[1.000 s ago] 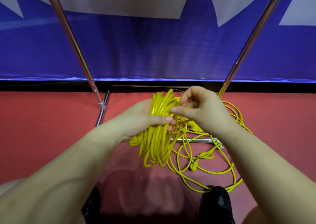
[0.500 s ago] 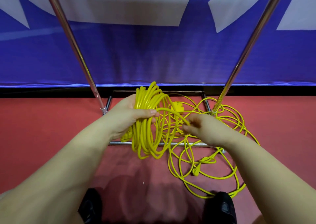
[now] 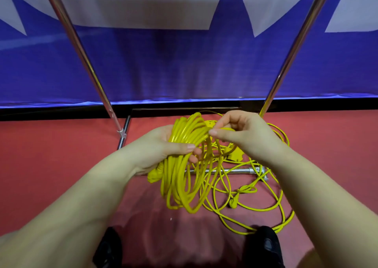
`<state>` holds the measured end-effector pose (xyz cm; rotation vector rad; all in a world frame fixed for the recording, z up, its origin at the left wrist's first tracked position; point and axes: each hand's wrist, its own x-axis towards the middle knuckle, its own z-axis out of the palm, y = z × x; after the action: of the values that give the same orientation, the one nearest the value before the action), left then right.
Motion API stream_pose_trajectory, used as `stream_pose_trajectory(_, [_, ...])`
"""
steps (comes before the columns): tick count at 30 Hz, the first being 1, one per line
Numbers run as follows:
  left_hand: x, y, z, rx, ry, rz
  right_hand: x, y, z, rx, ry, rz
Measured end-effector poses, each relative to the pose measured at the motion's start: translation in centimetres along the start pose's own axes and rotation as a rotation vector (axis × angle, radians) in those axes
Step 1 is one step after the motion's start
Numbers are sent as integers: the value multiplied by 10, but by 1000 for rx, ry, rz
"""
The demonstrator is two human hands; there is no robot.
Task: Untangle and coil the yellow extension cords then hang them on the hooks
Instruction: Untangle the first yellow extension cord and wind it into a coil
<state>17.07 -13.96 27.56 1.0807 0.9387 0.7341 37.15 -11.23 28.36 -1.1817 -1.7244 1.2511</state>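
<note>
Red floor (image 3: 51, 165) underfoot, blue banner with big white shapes (image 3: 184, 63) hanging as the backdrop. Two slanted chrome poles of a metal rack: left pole (image 3: 81, 53) leaning up and out to the left, right pole (image 3: 296, 39) up to the right, with a chrome crossbar (image 3: 235, 170) flat on the floor between them.

Left hand (image 3: 161, 147) wrapped around a thick bundle of coiled yellow extension cord (image 3: 184, 165), thumb lying across the front of the loops, other fingers curled behind. Loops poking up above the fist and dangling well below it, clear of the floor as far as can be told.

Just right of that, right hand (image 3: 241, 133) pinching a single strand of the same yellow cord at the top of the coil, thumb and forefinger closed on it, remaining fingers curled.

Lower right: loose tangle of thinner-looking yellow cord (image 3: 255, 206) sprawled on the floor over the crossbar, with a yellow plug end (image 3: 233, 203) lying in the middle of it. Black shoe tips (image 3: 263, 245) at the bottom edge, the right one touching the tangle's outer loop.
</note>
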Motion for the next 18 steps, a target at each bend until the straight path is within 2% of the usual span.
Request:
stream_pose_trajectory(5, [1, -5, 11, 6, -62, -17, -3, -3, 3, -214, 43, -43])
stream_pose_trajectory(7, [1, -7, 10, 32, -84, -3, -3, 1, -2, -375, 30, -7])
stream_pose_trajectory(12, [2, 0, -3, 0, 55, 96, -8, 16, -8, -561, -323, 316])
stream_pose_trajectory(15, [0, 7, -10, 36, 110, 128, -10, 34, -3, -683, -419, 396])
stream_pose_trajectory(18, [-1, 13, -14, -63, 257, 163, -14, 47, 2, -829, -588, 476])
